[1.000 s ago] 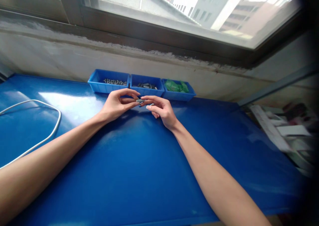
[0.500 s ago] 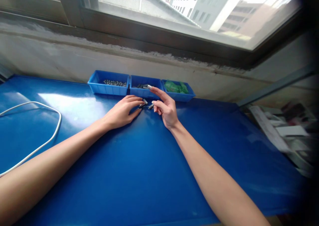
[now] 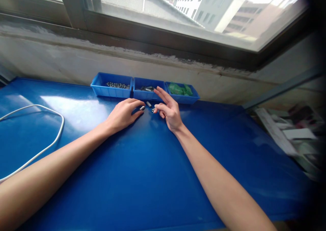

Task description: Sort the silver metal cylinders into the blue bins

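My left hand [image 3: 126, 113] rests low over the table, thumb and fingers closed around a small dark-and-silver metal piece [image 3: 142, 108]. My right hand [image 3: 171, 112] is just to the right, its upper fingers stretched out toward the middle bin. Its thumb and lower fingers are by another small metal piece [image 3: 153, 110]; whether they touch it I cannot tell. Between the hands a third short metal piece [image 3: 149, 104] lies on the table. Behind them is the middle blue bin [image 3: 144, 94], with dark and silver pieces inside.
The left blue bin [image 3: 112, 92] contains many small metal parts [image 3: 117, 85]. In the right blue bin [image 3: 183, 99] lies green material [image 3: 179, 89]. A white cable [image 3: 61, 122] curves over the blue table [image 3: 142, 183] at left. Blurred items [image 3: 299, 134] sit at the far right.
My left hand has drawn its metal piece slightly left, away from the others. The silver piece at my right fingertip no longer shows there; a similar one appears in the middle bin.
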Available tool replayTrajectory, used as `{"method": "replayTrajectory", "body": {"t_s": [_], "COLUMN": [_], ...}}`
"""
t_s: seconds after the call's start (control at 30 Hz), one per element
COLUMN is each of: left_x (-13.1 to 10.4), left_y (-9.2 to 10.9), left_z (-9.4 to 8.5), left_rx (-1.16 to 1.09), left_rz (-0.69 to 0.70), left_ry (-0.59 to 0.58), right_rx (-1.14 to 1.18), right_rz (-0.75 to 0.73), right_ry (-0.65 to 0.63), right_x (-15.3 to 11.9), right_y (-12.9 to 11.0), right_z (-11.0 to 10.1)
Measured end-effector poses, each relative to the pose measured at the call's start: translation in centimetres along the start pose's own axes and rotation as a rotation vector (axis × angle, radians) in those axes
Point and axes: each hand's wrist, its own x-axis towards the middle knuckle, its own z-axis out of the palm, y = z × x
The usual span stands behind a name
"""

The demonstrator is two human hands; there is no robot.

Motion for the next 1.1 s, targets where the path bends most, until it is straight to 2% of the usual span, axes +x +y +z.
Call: {"method": "replayTrajectory", "body": {"t_s": [0.17, 0.43, 0.67, 0.87, 0.97, 1.1], "left_x": [0.11, 0.03, 0.08, 0.21, 0.07, -0.16], "left_y": [-0.02, -0.4, -0.29, -0.18, -0.01, -0.02], "left_z": [0.18, 0.14, 0.15, -0.13, -0.17, 0.0], "left_rx": [0.035, -0.096, -0.131, -0.071, -0.019, 0.052], "left_rz": [0.094, 0.011, -0.043, -0.065, -0.025, 0.062], "left_ry": [-0.048, 0.079, 0.078, 0.069, 0.066, 0.005], "right_rx": [0.004, 0.009, 0.008, 0.027, 0.042, 0.067], "right_rz": [0.008, 0.012, 0.014, 0.034, 0.049, 0.052], "right_ry": [0.012, 0.015, 0.008, 0.003, 0.015, 0.02], "right_x": [-0.03, 0.05, -0.04, -0.14, -0.13, -0.12], "right_y": [-0.16, 0.03, -0.04, -0.21, -0.29, -0.42], "right_z": [0.11, 0.13, 0.12, 0.26, 0.35, 0.47]}}
